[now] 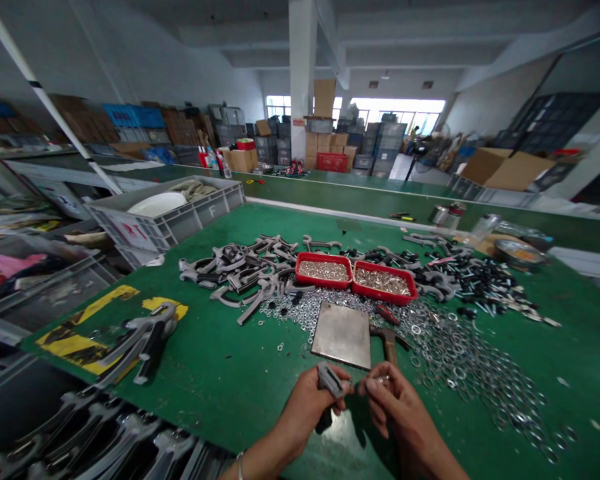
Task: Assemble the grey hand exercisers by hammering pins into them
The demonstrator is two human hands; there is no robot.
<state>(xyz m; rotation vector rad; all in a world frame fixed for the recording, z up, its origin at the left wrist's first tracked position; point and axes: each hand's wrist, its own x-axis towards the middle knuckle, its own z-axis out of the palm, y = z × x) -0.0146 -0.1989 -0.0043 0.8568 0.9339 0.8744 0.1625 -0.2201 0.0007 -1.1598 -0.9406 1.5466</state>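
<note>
My left hand (307, 403) is closed round a grey metal bracket (330, 380), held just above the green table (220, 373) near its front edge. My right hand (397, 407) pinches a small shiny part (381, 380), perhaps a washer, right beside the bracket's end. Just beyond both hands lies a square steel plate (343, 333) with a hammer (391, 341) next to it. A wide scatter of loose washers (460, 360) spreads to the right of the plate.
Two red trays (353, 273) of small fasteners sit mid-table, a heap of grey brackets (245, 267) to their left and black bolts (485, 280) to their right. A grey crate (180, 213) stands far left. Assembled brackets (140, 340) lie front left; more fill a bin (105, 447) below.
</note>
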